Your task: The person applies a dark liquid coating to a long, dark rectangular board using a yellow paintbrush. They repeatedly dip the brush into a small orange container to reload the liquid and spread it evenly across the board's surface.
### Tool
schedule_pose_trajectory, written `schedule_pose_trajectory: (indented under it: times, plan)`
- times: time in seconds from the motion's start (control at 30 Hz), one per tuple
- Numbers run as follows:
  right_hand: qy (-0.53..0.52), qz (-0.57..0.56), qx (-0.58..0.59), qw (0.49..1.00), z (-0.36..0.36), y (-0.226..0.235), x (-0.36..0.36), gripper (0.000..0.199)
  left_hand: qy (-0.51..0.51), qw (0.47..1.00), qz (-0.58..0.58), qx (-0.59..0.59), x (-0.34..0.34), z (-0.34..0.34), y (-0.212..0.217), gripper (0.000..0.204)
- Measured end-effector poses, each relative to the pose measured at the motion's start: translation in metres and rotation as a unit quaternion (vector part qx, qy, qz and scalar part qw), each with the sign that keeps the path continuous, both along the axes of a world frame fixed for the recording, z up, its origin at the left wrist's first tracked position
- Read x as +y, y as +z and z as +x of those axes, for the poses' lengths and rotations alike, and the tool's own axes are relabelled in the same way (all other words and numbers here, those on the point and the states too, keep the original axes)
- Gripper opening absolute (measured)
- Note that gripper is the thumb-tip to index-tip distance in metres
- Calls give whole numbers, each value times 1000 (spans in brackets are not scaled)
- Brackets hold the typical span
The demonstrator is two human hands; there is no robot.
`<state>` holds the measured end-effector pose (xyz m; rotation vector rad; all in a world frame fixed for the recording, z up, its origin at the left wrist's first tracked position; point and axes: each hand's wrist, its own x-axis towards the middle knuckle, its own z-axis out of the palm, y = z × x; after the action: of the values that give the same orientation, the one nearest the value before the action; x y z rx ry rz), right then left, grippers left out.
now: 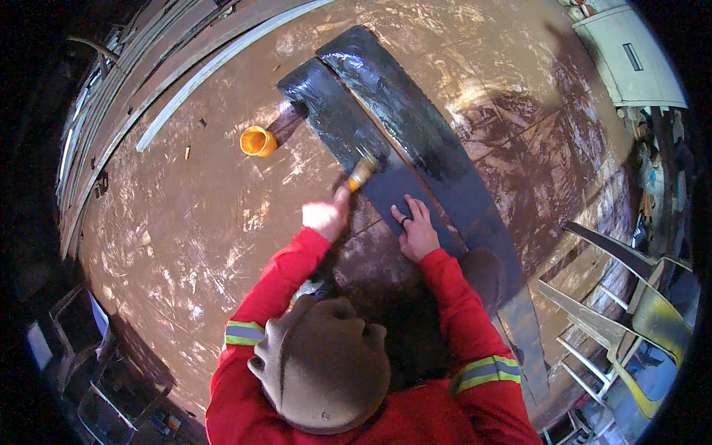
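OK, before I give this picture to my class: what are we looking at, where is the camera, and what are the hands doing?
There is no machine here, just a person working with two bare hands. The single picture comes from a wide fisheye camera looking straight down, so straight edges bend near the rim. You see a brown cap and red sleeves with reflective bands from above.

The left hand grips a paintbrush whose bristles touch the long dark boards, which look wet and glossy. The right hand lies flat on a board with the fingers spread.

The boards lie on a scuffed brown floor. An orange cup stands beside them. Chairs are at the right edge.
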<state>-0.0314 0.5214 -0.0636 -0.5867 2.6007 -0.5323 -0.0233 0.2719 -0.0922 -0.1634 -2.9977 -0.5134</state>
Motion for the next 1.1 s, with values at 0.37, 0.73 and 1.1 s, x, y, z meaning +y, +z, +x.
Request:
schedule_pose_trajectory:
  times: [0.37,0.73,1.1]
  plan:
    - [7,5,9,1000,-1,-5,1,70,-55,997,-30,-43,32,-22,3,36]
    - [-3,-11,-17,1000,3,-2,3,68,-57,996,-49,-38,10,-48,1,37]
    - [-2,2,4,1000,4,-1,0,69,42,997,-61,-14,-34,-28,0,30]
